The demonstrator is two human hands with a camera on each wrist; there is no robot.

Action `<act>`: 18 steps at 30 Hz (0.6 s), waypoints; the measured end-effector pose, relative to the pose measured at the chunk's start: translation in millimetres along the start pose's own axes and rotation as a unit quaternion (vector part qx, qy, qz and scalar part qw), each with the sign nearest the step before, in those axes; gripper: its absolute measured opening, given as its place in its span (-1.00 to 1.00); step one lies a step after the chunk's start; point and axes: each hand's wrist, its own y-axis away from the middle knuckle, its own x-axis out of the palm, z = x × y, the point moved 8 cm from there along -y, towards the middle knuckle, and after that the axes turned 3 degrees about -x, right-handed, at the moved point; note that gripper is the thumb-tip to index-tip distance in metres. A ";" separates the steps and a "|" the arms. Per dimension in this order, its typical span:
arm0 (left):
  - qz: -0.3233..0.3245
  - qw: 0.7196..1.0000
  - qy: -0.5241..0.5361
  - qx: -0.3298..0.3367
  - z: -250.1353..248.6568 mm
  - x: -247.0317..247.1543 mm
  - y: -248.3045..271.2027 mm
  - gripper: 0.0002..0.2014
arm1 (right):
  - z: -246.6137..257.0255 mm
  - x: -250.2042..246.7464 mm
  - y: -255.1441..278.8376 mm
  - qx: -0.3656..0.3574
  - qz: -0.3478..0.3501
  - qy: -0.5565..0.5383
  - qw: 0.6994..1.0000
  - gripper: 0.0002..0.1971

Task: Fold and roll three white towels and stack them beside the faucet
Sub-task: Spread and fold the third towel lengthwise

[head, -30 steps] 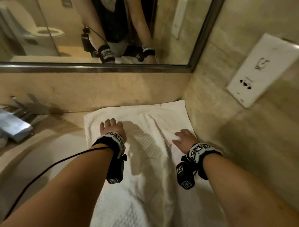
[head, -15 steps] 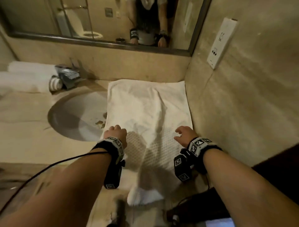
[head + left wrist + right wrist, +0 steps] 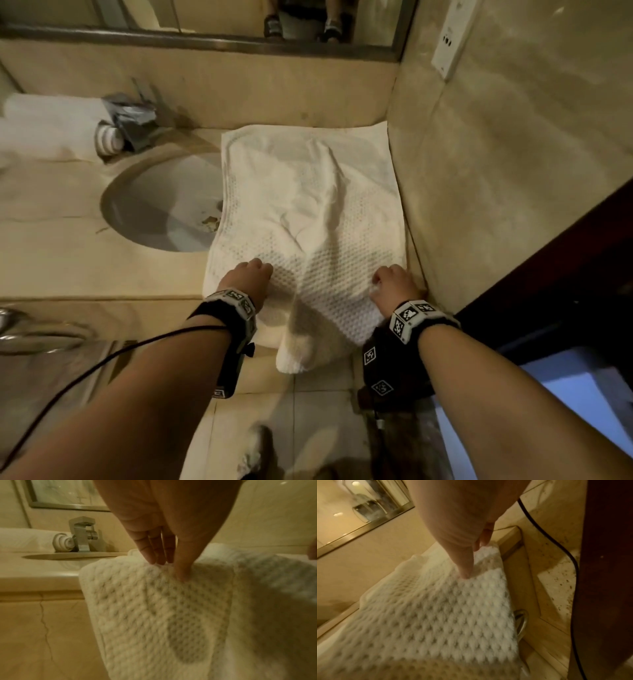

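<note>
A white waffle towel (image 3: 308, 205) lies flat on the counter to the right of the sink, with its near end hanging over the front edge. My left hand (image 3: 247, 275) pinches the towel (image 3: 154, 608) near its left side at the counter edge, thumb against fingers (image 3: 154, 555). My right hand (image 3: 394, 282) pinches the towel (image 3: 436, 615) near its right side, close to the wall. Two rolled white towels (image 3: 51, 133) lie stacked at the far left beside the chrome faucet (image 3: 132, 118), which also shows in the left wrist view as the faucet (image 3: 82, 534) with a rolled towel (image 3: 63, 543).
The oval sink basin (image 3: 161, 202) sits left of the towel. A stone wall (image 3: 513, 171) with an outlet plate (image 3: 452, 37) bounds the right side, and a mirror (image 3: 205, 13) runs along the back. A dark wooden frame (image 3: 565, 274) stands at the right.
Both hands have slid back along the towel from its middle to the counter's front edge. Their fingers went from lying flat to pinching the cloth. My head has pulled back.
</note>
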 end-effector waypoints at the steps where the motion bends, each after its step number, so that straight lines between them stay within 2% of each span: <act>1: -0.001 1.000 -0.017 0.008 -0.8 1.2 0.1 -0.68 | 2.1 0.0 0.5 -0.014 -0.012 0.003 1.000 -0.73; 4: -0.003 0.998 -0.062 0.031 -4.3 0.8 -0.1 -0.69 | 2.6 -1.0 -1.2 -0.030 -0.033 -0.010 0.999 -0.82; 7: 0.002 0.995 -0.088 0.041 1.0 -3.8 3.7 -0.67 | 0.0 -6.6 -1.0 -0.032 -0.036 0.019 0.999 -0.82; 10: 0.001 0.994 -0.111 0.013 25.7 -13.2 7.0 -0.67 | -21.2 -18.4 5.9 0.030 -0.044 0.060 0.997 -0.72; 13: -0.003 0.992 -0.123 -0.036 56.6 -22.5 10.3 -0.66 | -38.8 -24.9 17.9 0.114 -0.021 0.046 0.992 -0.67; 16: 0.001 0.997 -0.061 -0.057 61.8 -23.6 10.0 -0.58 | -11.9 -23.0 19.8 0.065 -0.031 -0.019 0.997 -0.68; 18: 0.005 0.999 -0.014 -0.046 49.1 -19.1 8.2 -0.53 | 17.8 -14.0 21.2 0.014 -0.037 -0.117 0.992 -0.65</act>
